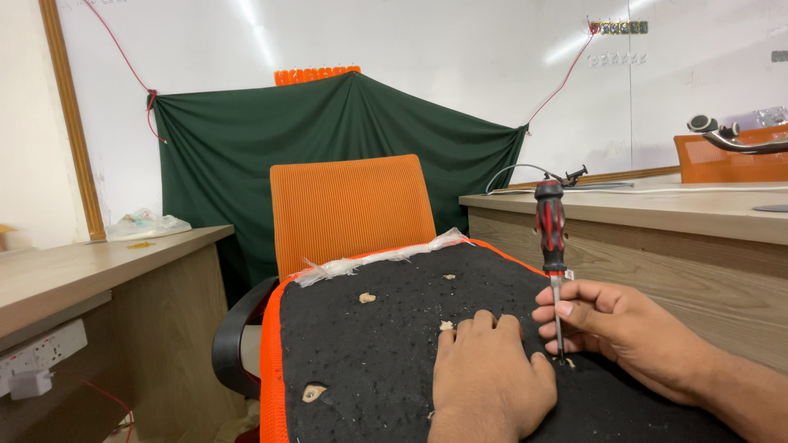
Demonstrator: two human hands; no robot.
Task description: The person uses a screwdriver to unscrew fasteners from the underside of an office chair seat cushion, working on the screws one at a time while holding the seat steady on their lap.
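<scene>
An upturned chair seat lies before me, its black underside ringed by an orange edge, with several small holes showing pale padding. My left hand rests flat on the black surface, fingers together. My right hand pinches the metal shaft of a red and black screwdriver, which stands upright with its tip on the seat near a small hole. White frayed fabric runs along the seat's far edge.
An orange mesh chair back stands behind the seat, before a dark green cloth on a whiteboard. Wooden desks sit at left and right. A black armrest curves at left. A socket strip hangs under the left desk.
</scene>
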